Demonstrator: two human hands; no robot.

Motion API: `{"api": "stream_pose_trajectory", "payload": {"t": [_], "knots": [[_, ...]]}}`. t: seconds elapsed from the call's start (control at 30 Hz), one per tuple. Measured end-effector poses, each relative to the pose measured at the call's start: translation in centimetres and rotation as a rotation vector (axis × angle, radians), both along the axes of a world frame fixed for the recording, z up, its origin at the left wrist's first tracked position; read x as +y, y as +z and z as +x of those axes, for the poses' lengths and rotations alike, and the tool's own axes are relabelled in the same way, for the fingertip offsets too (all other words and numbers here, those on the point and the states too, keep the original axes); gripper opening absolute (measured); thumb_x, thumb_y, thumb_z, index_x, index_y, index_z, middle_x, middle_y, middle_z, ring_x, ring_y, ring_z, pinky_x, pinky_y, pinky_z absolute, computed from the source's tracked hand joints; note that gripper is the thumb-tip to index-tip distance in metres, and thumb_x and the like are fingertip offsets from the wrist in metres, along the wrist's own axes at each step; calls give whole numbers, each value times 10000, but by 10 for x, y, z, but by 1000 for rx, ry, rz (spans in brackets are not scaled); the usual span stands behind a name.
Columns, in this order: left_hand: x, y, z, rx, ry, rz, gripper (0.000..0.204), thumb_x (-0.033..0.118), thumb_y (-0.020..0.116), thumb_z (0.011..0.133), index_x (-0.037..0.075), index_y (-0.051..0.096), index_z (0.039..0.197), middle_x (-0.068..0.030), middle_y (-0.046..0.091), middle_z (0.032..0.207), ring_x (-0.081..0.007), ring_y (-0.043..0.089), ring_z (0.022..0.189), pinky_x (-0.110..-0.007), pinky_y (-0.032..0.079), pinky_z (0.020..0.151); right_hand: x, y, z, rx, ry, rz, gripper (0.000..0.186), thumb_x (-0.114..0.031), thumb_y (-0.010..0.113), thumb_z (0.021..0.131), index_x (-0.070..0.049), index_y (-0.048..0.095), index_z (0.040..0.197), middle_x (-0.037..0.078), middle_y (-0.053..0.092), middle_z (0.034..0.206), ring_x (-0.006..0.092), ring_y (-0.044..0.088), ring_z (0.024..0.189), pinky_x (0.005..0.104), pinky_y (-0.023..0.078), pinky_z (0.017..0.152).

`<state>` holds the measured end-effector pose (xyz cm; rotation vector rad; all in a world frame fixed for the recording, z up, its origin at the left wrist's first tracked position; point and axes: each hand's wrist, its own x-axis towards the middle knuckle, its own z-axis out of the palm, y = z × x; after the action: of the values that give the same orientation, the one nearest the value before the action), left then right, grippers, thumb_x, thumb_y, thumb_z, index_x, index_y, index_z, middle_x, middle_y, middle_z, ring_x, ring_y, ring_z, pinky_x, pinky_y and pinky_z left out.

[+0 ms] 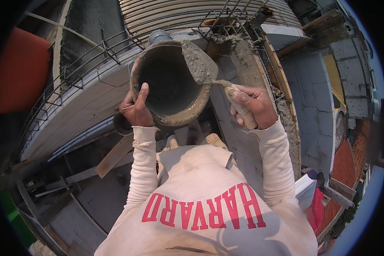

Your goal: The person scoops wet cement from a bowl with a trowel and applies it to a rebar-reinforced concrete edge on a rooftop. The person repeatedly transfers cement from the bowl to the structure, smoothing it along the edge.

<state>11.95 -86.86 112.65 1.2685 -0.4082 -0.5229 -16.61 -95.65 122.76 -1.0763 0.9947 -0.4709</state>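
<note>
A mortar-caked bucket [187, 117] is tilted in front of me, its dark inside facing up toward me. My left hand [137, 107] grips its near left rim, with the thumb over the edge and the other fingers mostly hidden outside. In my right hand [255, 106] is the handle of a trowel [199, 64], fingers wrapped round it. The trowel's blade lies across the bucket's far right rim and carries a layer of wet grey mortar. Whether mortar remains deep in the bucket is too dark to tell.
Rebar cages [111, 53] run along a block wall at the left, and more bent rebar [230, 21] sticks up at the far side. A timber-edged concrete column [260, 64] stands right of the trowel. Loose planks [115, 155] lie lower left. Tiled roofs [344, 164] show far below right.
</note>
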Motion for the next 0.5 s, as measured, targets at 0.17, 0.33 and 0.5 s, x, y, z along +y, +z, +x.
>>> {"api": "stream_pose_trajectory", "payload": {"t": [0.17,0.33,0.5], "knots": [[28,-20,18,-36,-19,63,79,28,790,851,-36,777,896,39,647,771,-37,528,724,-216,431,705,-70,8,-41,295,-301,-529,407,-270,700,966,21,722,1249,102,710,795,122,619,564,256,518,546],[44,-32,20,-54,-66,132,254,23,773,862,-45,772,1107,-20,743,942,-65,636,822,-225,500,784,-161,-48,-42,1033,-425,-1044,434,-267,791,838,-85,754,1231,195,767,1061,235,769,931,324,583,819],[50,-8,23,-88,-21,140,107,60,802,849,-34,778,892,51,618,722,-33,496,679,-212,417,667,-125,-41,-25,645,-472,-1116,430,-185,804,834,-32,743,1231,211,767,1079,234,766,960,296,570,877]]}}
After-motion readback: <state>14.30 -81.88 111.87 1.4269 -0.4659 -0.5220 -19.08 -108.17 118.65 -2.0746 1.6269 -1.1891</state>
